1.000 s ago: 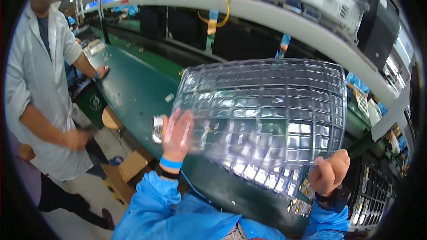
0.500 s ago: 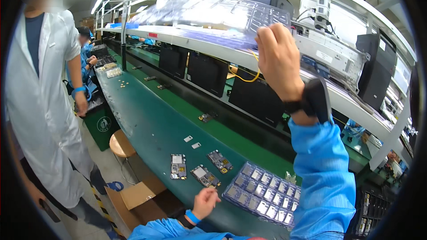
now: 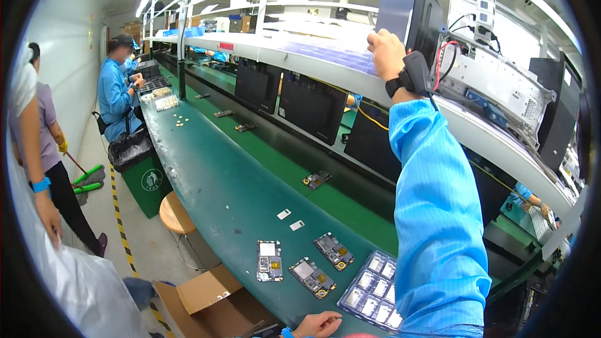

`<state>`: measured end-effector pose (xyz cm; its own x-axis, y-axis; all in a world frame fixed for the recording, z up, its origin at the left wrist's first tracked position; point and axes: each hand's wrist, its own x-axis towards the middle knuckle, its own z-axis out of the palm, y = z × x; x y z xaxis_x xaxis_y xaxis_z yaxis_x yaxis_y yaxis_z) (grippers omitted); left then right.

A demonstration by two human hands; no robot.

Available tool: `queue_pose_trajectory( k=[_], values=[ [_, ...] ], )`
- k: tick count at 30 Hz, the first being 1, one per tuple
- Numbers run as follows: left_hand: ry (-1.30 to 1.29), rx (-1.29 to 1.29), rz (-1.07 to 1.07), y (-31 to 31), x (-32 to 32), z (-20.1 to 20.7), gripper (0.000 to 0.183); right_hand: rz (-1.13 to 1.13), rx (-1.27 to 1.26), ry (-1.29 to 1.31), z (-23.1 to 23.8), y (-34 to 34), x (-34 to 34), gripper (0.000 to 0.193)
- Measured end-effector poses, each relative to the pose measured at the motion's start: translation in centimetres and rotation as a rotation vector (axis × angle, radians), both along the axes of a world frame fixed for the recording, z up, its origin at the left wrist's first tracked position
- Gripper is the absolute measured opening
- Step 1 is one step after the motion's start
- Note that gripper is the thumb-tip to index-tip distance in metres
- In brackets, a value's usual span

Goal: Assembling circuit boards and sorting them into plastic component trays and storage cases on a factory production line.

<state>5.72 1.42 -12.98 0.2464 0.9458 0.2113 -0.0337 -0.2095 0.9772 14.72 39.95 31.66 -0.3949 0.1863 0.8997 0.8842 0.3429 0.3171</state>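
My right hand is raised to the shelf, its curled fingers closed on the right end of a clear plastic tray that lies flat there; the exact grip is partly hidden. Low at the table's near edge rests my left hand, loosely closed, with nothing visible in it. Just beyond it lie three phone circuit boards: one on the left, one in the middle and one on the right. A compartment tray with silvery parts sits under my right forearm, partly covered by it.
Two small white pieces lie on the green table. A cardboard box and a stool stand left of it. Beyond are a bin and a seated co-worker. Computer equipment occupies the shelf's right side.
The clear tray, raised and tilted before, now lies flat on the shelf, with my right hand at its end. The view has shifted, and the person in the white coat has moved toward the lower left.
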Motion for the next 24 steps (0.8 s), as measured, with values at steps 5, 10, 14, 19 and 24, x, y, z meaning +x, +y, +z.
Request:
queue_pose_trajectory(
  k=[5,10,14,19,24],
  values=[
    [0.047,0.014,-0.133,1.1,-0.3,-1.6,0.020,-0.133,-0.192,-0.024,0.9,0.8,0.3,0.013],
    [0.040,0.204,-0.014,1.4,-0.5,0.3,0.018,0.023,0.212,-0.079,-3.2,-5.2,-4.1,0.014],
    [0.017,0.284,0.049,2.1,-0.3,-0.5,0.012,0.319,-0.173,-0.304,-17.2,-5.3,-7.7,0.010],
    [0.032,0.198,-0.018,2.0,-0.7,0.2,0.021,-0.078,-0.867,-0.081,-35.8,6.9,-3.2,0.028],
    [0.304,-0.158,-0.475,2.3,-0.2,-1.9,0.023,-0.183,-0.936,0.215,-46.2,9.9,-0.7,0.074]
  ],
)
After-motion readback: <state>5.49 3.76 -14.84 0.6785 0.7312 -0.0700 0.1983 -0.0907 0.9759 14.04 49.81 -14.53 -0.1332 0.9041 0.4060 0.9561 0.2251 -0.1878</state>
